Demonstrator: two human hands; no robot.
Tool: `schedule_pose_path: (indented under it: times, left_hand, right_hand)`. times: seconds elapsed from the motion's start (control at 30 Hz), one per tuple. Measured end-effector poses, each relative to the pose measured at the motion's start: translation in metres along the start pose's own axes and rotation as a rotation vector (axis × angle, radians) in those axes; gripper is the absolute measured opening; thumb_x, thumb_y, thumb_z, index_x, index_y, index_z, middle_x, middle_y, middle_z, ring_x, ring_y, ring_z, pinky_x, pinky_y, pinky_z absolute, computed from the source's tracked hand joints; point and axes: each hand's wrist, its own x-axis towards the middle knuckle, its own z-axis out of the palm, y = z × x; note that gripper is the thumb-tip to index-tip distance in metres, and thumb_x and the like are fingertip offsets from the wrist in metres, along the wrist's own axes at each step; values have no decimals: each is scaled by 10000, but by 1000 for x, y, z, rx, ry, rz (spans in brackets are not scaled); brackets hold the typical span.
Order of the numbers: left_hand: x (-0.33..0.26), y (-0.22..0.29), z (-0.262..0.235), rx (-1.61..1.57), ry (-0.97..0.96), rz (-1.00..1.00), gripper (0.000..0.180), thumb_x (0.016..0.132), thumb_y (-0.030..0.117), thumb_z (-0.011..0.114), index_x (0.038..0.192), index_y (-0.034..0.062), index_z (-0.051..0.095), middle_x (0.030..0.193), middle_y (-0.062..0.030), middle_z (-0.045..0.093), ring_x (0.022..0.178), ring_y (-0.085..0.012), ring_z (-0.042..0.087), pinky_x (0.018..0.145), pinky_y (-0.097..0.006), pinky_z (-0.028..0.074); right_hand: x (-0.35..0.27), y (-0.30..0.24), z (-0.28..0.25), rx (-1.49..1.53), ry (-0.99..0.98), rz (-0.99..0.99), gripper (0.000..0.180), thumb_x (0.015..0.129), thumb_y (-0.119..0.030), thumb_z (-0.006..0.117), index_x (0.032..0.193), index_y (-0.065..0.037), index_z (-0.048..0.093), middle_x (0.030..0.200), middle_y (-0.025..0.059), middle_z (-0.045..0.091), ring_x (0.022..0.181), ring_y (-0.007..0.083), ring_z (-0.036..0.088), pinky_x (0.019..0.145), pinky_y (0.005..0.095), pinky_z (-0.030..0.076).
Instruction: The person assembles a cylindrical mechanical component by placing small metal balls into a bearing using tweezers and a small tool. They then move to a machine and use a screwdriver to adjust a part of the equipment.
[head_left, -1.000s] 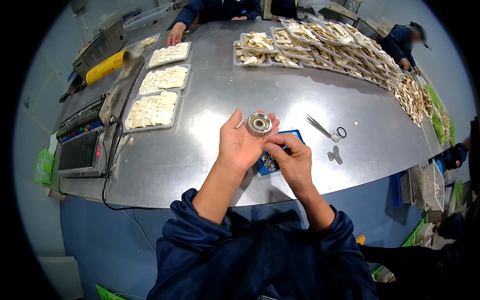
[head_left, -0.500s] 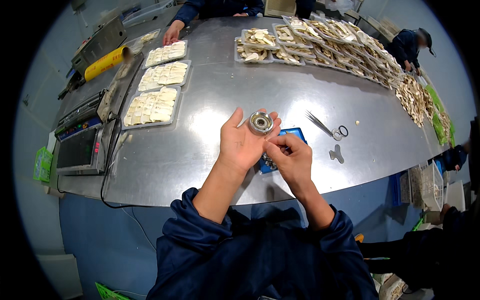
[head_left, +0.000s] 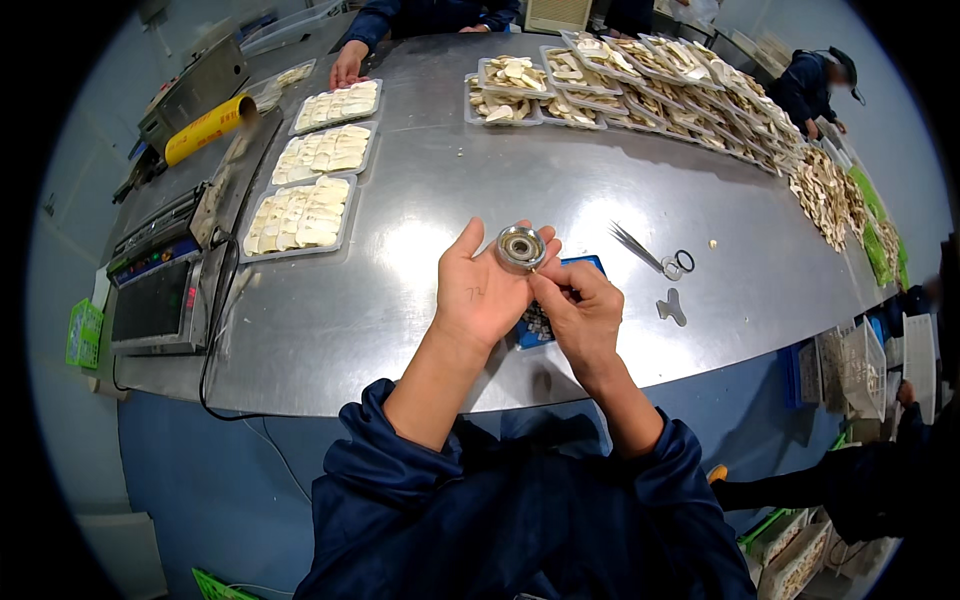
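Bearing [head_left: 521, 247] at frame centre on left hand [head_left: 482, 292], spread palm-up; right hand [head_left: 583, 312] just lower right, fingertips pinched, contents unclear.

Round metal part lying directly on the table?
No, the round metal part rests on the open left hand, above the metal table.

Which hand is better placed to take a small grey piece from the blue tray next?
Likely the right hand: it is nearer the blue tray and partly hides it. The left hand is palm up, with the round metal part resting on it.
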Motion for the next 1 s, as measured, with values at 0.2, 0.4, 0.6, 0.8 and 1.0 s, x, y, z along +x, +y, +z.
schedule_pose_path:
  times: [0.2,0.4,0.6,0.8,1.0]
  left_hand:
    - [1,1,-2,5,-5,0,543,964,376,359,1260,-77,319,1337,-311,310,1297,-423,276,1075,-523,266]
    - [1,0,-1,-3,-10,-3,549,965,380,354,1262,-79,314,1340,-309,298,1300,-424,265,1077,-523,263]
    - [-2,5,3,-35,24,-19,568,964,384,356,1273,-89,301,1357,-307,276,1314,-425,238,1087,-529,236]
    - [-10,9,14,-9,-16,-56,590,963,386,352,1283,-106,290,1373,-307,262,1328,-424,212,1093,-538,214]
    - [-12,5,21,-25,-26,-93,590,967,380,339,1280,-117,286,1364,-307,280,1323,-420,226,1092,-528,221]
  right_hand:
    - [0,0,1,45,-9,-19,25,755,-14,668,771,4,659,661,46,566,582,89,503,523,226,411]
    - [1,4,3,38,4,-56,31,765,-18,671,787,0,659,683,46,582,599,95,520,534,235,421]
    - [-1,-3,-6,0,-28,104,130,752,-49,709,847,18,649,748,69,607,623,108,539,570,244,456]
    - [2,-9,-28,11,-25,144,161,756,-44,708,879,33,639,793,58,601,675,95,537,616,228,462]
    - [9,-14,-27,23,-48,90,149,751,-71,720,845,7,636,777,57,602,659,107,550,604,237,469]
